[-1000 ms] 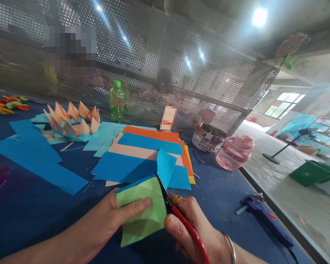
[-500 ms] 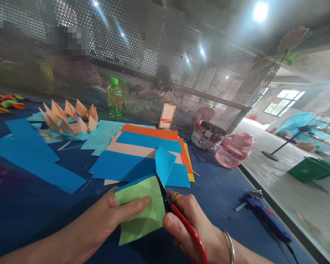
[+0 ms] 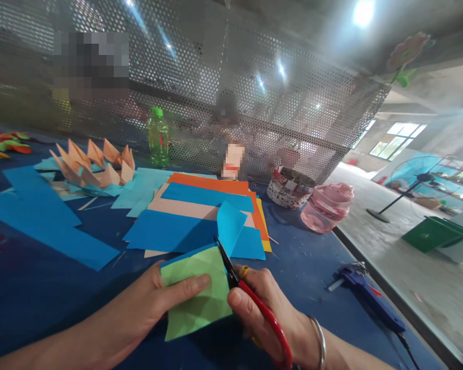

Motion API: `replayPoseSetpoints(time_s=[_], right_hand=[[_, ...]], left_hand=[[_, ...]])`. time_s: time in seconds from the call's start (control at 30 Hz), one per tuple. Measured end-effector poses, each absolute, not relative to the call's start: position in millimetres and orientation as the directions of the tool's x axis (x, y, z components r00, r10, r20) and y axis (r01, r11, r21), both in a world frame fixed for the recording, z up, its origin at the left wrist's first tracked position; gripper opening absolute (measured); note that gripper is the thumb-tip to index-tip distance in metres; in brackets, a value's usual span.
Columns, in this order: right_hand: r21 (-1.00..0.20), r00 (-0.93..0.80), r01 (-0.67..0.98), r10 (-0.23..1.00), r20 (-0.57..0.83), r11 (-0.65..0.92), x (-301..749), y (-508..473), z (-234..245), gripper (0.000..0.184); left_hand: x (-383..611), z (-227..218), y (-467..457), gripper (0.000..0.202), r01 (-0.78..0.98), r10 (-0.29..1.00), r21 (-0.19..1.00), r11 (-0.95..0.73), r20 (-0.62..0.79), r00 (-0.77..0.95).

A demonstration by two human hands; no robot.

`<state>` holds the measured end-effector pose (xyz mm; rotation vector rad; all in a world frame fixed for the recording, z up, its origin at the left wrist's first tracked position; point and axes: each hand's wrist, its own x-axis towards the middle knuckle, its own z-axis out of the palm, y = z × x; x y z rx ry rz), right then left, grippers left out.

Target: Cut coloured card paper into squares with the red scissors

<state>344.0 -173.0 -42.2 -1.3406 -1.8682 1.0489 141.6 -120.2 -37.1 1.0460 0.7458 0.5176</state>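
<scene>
The light green paper (image 3: pixel 196 298), a blue sheet (image 3: pixel 189 254) showing along its top edge, tilts above the table (image 3: pixel 312 288), its right side against the blades of my red-handled scissors (image 3: pixel 256 302). Just past the blades a blue paper flap (image 3: pixel 229 223) curls up; whether it joins the sheet behind the green, I cannot tell. To cut this cleanly I'd hold the layers snug, feed the paper into the blades rather than chase it, and take long, even bites — left fingertips well back from the line. My left hand (image 3: pixel 150 298) pinches the paper from its left side, thumb flat across the front, the other fingers hidden. My right hand (image 3: pixel 273 293) is wrapped round the scissor handles, thumb on the near side, points aimed away from me and slightly left. Beyond lies the stack of coloured paper (image 3: pixel 193 208); rightward, the glue gun (image 3: pixel 370 295) — well apart from both hands.
</scene>
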Motion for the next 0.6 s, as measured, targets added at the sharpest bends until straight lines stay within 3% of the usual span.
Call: replayPoseSetpoints(time_s=[0.37, 0.5, 0.6], right_hand=[[-0.878, -0.27, 0.456, 0.963, 0.022, 0.148, 344.5, -173.4, -48.3, 0.056], [-0.839, -0.267, 0.509, 0.962, 0.059, 0.193, 346.1, -172.9, -36.1, 0.054], [-0.778, -0.151, 0.608, 0.985, 0.085, 0.16, 359.6, -167.0, -27.1, 0.05]], left_hand=[[142.1, -41.6, -120.5, 0.024, -0.088, 0.684, 0.878, 0.47, -0.299, 0.666], [141.7, -37.3, -118.7, 0.027, -0.121, 0.694, 0.862, 0.492, -0.304, 0.652], [140.9, -34.2, -114.6, 0.022, -0.101, 0.757, 0.877, 0.469, -0.34, 0.558]])
